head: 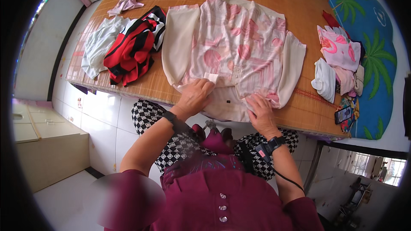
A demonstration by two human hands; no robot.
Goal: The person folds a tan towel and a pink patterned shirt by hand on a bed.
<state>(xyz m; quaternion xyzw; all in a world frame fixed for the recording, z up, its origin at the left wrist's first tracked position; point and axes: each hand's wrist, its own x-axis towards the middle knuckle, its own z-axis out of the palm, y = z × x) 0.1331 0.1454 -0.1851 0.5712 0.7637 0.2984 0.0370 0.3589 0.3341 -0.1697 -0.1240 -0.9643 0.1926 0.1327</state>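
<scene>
A pink and cream patterned blouse [237,38] lies front up on the woven mat, sleeves out to both sides. Its hem points away from me and its neck end lies near the bed's front edge. Small buttons [236,72] run along the front placket. Near the left part of the collar, my left hand [196,96] grips the cloth with bent fingers. My right hand [263,113] holds the gathered cloth at the right part of the collar, thumb apart. Between the hands the cream inner back [226,104] shows, with a small dark tag.
To the left lie a red, black and white garment [135,48], a white garment [104,43] and a pale pink piece [130,0]. Piled clothes [342,51] and a smartphone [343,115] sit right, beside a blue palm-print cloth [379,67]. The mat [308,6] covers the bed.
</scene>
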